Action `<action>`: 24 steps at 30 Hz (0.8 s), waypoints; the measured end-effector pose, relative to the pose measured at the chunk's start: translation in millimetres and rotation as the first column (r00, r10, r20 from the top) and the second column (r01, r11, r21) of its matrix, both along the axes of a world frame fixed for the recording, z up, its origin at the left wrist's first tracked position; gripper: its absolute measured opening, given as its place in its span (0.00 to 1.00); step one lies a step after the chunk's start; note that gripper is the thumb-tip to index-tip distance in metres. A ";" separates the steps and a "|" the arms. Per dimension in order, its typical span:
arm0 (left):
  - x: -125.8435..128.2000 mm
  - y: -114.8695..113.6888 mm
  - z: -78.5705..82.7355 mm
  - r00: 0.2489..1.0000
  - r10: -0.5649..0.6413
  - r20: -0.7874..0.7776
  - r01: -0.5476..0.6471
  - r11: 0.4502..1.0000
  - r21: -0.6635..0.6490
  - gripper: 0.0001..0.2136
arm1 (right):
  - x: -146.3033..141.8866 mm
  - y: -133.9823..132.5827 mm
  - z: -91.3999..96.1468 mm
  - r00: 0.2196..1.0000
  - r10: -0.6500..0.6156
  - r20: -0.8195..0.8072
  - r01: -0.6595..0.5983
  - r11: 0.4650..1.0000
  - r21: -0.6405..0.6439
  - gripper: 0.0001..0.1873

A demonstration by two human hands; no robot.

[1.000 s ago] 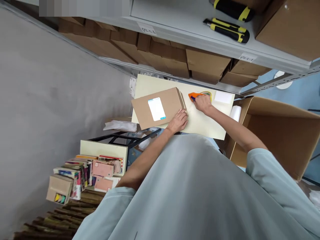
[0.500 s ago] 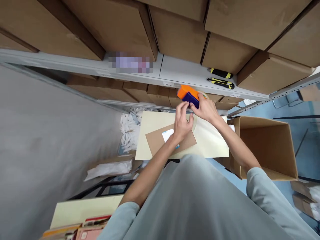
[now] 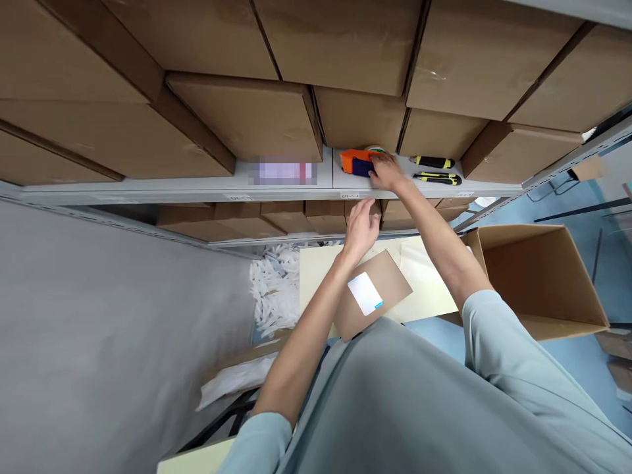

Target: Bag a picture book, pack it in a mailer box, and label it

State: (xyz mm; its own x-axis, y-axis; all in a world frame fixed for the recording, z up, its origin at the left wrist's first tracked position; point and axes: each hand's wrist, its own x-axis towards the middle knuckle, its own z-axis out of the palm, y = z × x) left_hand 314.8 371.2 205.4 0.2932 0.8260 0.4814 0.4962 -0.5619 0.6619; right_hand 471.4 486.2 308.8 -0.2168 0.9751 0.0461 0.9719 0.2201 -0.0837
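Observation:
An orange and dark blue tape dispenser (image 3: 356,162) rests on the grey shelf, with a roll of tape partly showing behind it. My right hand (image 3: 386,170) is closed around its right end. Lower down, my left hand (image 3: 362,228) hovers in front of the shelf edge, empty, fingers stretched out and slightly bent. Under my left hand lies a flat brown cardboard mailer (image 3: 390,283), turned at an angle on the cream tabletop (image 3: 434,294). The mailer carries a white label (image 3: 365,293) with a small blue mark.
Two black and yellow utility knives (image 3: 434,170) lie on the shelf (image 3: 323,176), right of my right hand. Brown cardboard boxes (image 3: 360,118) line the shelf. An open carton (image 3: 538,283) stands right of the table. White paper strips (image 3: 276,289) are heaped at the left.
My right hand has carried the tape dispenser from above the table up onto the shelf. My left hand has come away from it. The view has shifted, and the mailer appears turned.

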 end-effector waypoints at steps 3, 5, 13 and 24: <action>-12.0 -38.8 -26.6 0.999 0.001 -0.033 -0.004 0.996 -0.087 0.22 | 13.6 -30.6 -19.0 0.980 0.053 -0.193 -0.011 0.977 0.215 0.35; -18.9 -68.6 -51.8 0.999 0.000 -0.048 -0.007 0.991 -0.137 0.22 | 30.0 -73.5 -41.7 0.949 0.044 -0.311 0.052 0.955 0.292 0.36; -5.5 -186.9 -129.2 0.986 -0.023 -0.167 -0.031 0.948 -0.315 0.21 | 109.3 -294.7 -213.3 0.638 -0.475 -0.606 0.389 0.878 -0.278 0.37; 46.9 -207.4 -168.3 0.938 0.087 -0.337 -0.207 0.917 -0.340 0.26 | 102.7 -360.4 -315.7 0.157 -0.803 -0.575 0.081 0.591 -0.803 0.49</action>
State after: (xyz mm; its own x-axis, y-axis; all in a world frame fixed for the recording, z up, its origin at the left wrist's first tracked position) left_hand 361.7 163.8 37.0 0.2379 0.9703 0.0427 0.7666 -0.2146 0.6053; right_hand 574.1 125.7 -6.9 0.0899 0.7537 -0.6510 0.0879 -0.6571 -0.7487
